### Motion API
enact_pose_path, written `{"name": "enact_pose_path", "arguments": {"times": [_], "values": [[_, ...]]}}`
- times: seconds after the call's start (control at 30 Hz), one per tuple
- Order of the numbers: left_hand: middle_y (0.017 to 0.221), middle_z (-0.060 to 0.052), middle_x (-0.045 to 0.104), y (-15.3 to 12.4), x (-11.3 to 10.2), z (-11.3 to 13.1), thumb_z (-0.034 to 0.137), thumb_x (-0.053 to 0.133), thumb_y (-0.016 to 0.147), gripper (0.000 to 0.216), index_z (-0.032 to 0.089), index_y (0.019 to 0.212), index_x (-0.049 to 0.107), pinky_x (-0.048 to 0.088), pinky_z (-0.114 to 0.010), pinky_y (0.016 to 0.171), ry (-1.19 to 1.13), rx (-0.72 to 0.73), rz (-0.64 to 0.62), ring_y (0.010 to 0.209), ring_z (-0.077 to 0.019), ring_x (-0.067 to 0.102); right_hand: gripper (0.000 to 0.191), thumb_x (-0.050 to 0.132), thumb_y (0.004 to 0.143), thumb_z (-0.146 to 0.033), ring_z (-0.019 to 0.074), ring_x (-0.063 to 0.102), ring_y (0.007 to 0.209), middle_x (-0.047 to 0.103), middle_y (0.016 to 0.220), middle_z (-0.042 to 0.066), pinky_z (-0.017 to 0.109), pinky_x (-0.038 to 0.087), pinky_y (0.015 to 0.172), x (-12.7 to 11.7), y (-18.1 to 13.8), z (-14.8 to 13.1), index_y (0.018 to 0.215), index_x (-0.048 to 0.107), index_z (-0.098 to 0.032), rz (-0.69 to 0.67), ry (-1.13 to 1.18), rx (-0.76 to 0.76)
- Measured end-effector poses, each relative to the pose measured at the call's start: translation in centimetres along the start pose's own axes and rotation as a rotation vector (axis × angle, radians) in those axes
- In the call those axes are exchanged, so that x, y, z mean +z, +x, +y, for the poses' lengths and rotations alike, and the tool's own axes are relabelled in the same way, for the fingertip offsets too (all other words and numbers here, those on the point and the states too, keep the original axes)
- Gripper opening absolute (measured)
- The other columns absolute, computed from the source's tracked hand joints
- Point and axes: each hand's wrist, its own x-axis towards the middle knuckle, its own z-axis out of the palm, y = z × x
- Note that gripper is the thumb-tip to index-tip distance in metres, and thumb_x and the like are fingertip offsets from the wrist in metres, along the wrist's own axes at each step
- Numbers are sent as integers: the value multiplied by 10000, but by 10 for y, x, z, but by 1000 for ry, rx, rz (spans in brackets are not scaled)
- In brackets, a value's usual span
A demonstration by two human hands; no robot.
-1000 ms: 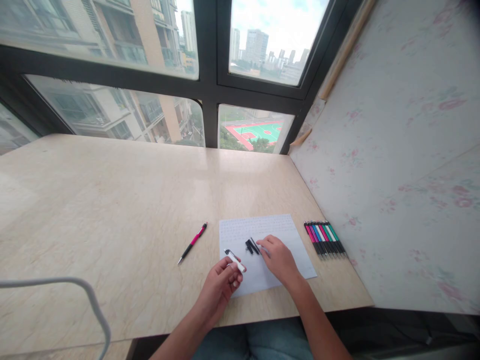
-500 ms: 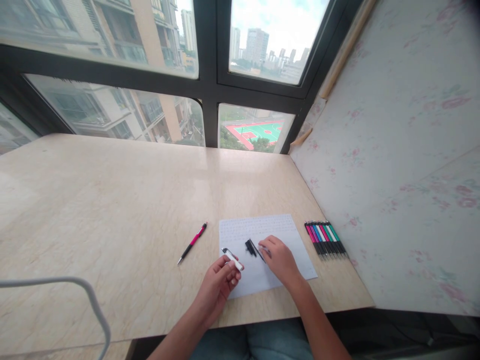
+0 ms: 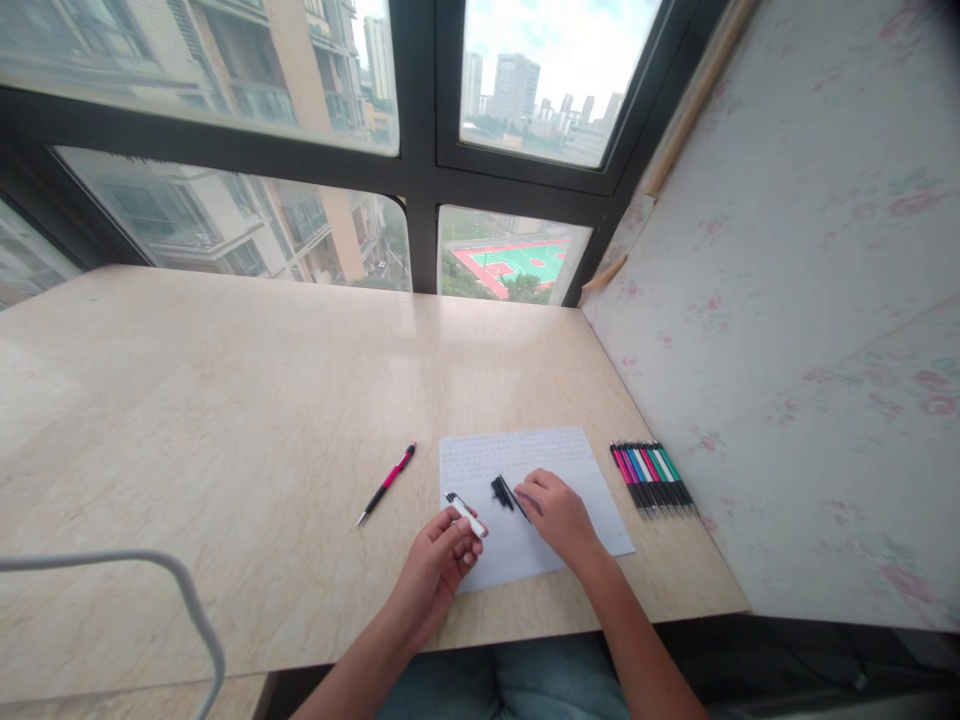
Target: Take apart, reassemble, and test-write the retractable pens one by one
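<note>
A pale, marble-patterned surface runs up to a dark-framed window that looks out on tall buildings and a green and red sports court. At the near edge, the person's left hand is curled around a white pen barrel, gripping its lower end so that the dark tip points away and to the left, above the near left part of a sheet of paper. The right hand lies palm down on the same sheet, just to the right, its fingertips at a thin dark rod that rests on the paper; whether the fingers pinch the rod or merely touch it cannot be told. Small black parts lie on the sheet between the two hands, just beside the rod. A red pen lies slantwise on the bare surface to the left of the paper, apart from it. To the right of the sheet, a row of pens in several colours lies side by side, near the flower-patterned wall. A curved white tube shows at the lower left.
</note>
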Motion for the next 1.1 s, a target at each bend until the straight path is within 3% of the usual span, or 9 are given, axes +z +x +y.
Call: {"name": "enact_pose_path", "arguments": {"times": [0.2, 0.33, 0.53, 1.1], "values": [[812, -42, 672, -1, 1, 1, 264, 750, 760, 222, 145, 907, 635, 436, -165, 589, -25, 6, -13, 636, -72, 582, 186, 528, 913, -195, 182, 606, 845, 654, 868, 46, 302, 484, 771, -1, -2, 3, 871, 708, -216, 67, 112, 18], [819, -49, 672, -2, 1, 0, 257, 733, 779, 201, 142, 910, 634, 440, -162, 584, -52, 6, -32, 646, -78, 589, 169, 556, 906, -263, 160, 605, 711, 666, 869, 55, 276, 504, 631, -13, -12, -16, 875, 711, -203, 134, 373, 83], [831, -50, 675, -3, 2, 0, 224, 725, 787, 175, 135, 914, 643, 464, -161, 609, -98, 19, -55, 680, -86, 610, 135, 606, 881, -277, 146, 608, 700, 670, 863, 41, 238, 479, 542, -24, -26, -60, 889, 726, -216, 6, 653, 58], [807, -34, 660, -5, 3, -2, 192, 708, 810, 135, 130, 923, 666, 508, -158, 666, -146, 19, -82, 697, -79, 627, 131, 585, 884, -172, 148, 587, 698, 639, 837, 36, 238, 450, 542, -16, -27, -75, 888, 709, -213, 79, 558, 51]]}}
